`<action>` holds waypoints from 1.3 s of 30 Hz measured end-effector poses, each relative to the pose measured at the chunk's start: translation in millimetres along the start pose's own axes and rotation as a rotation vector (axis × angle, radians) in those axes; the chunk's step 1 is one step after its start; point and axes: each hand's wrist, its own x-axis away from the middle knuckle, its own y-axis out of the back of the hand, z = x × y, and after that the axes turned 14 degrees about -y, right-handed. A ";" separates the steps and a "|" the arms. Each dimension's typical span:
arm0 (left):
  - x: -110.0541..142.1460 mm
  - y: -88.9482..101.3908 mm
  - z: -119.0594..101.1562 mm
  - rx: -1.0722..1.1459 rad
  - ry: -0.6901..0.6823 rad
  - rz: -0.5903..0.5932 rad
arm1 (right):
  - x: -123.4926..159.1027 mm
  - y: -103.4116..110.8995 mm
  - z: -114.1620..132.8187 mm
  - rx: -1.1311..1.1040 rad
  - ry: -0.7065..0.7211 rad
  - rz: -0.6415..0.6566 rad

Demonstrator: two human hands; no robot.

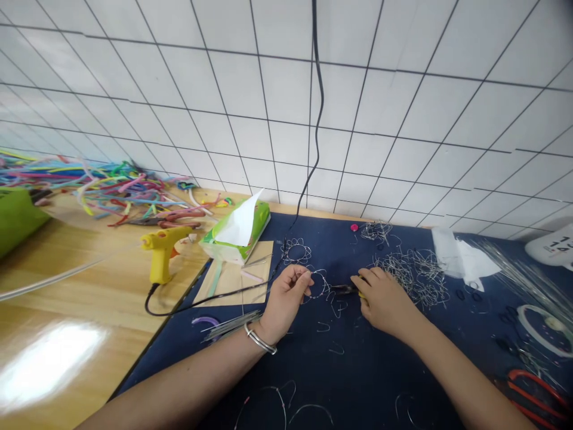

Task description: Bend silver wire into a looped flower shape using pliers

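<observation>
Between thumb and fingers, my left hand (pixel 286 298) pinches a round ring of bent wire (pixel 326 280). My right hand (pixel 382 298) is closed around pliers (pixel 344 289), whose dark jaws point left and reach the ring's right edge. Small bent wire pieces (pixel 323 326) lie on the dark blue mat (pixel 349 382) just below the hands. A flower-shaped wire ring (pixel 296 251) rests beyond my left hand. To the right of my right hand is a tangled heap of wire pieces (pixel 418 275).
A yellow glue gun (pixel 163 251) and a green tissue pack (pixel 242 233) stand at left. Colourful pipe cleaners (pixel 120 191) pile up along the tiled wall. A black cord (pixel 317 119) hangs down to the mat. Red-handled scissors (pixel 532 394) and straight wires (pixel 519 269) lie at right.
</observation>
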 end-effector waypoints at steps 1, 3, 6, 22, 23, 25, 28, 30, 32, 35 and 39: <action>-0.1 -0.2 0.0 -0.001 0.001 -0.001 | -0.4 -1.3 3.9 0.011 -0.009 -0.013; -0.2 -0.8 0.0 0.002 0.000 0.002 | -1.3 -1.8 10.7 0.036 -0.029 -0.029; -0.3 -1.4 -0.2 0.008 -0.002 0.003 | -2.5 -1.6 14.5 0.063 -0.054 -0.043; -0.6 -0.2 -0.4 0.010 0.016 0.019 | -4.3 17.7 10.2 -1.209 -0.473 0.477; -0.5 0.1 -0.3 0.010 0.015 0.024 | -4.6 17.3 9.6 -1.344 -0.507 0.552; -0.3 0.8 -0.3 0.008 0.011 0.029 | -5.3 14.6 7.8 -1.509 -0.565 0.666; 0.1 1.3 -0.4 0.003 0.007 0.031 | -5.6 9.6 4.1 -1.534 -0.649 0.681; 0.3 1.3 -0.3 0.009 0.010 0.035 | -5.0 8.5 1.6 -1.435 -0.680 0.645; 0.3 1.2 0.0 0.015 0.012 0.033 | -4.3 10.3 0.2 -1.288 -0.675 0.606; 0.2 1.1 0.2 0.020 0.013 0.025 | -3.9 17.5 1.4 -1.198 -0.620 0.566; -0.2 1.7 -0.3 0.019 0.019 0.030 | -4.8 28.7 5.5 -1.309 -0.564 0.580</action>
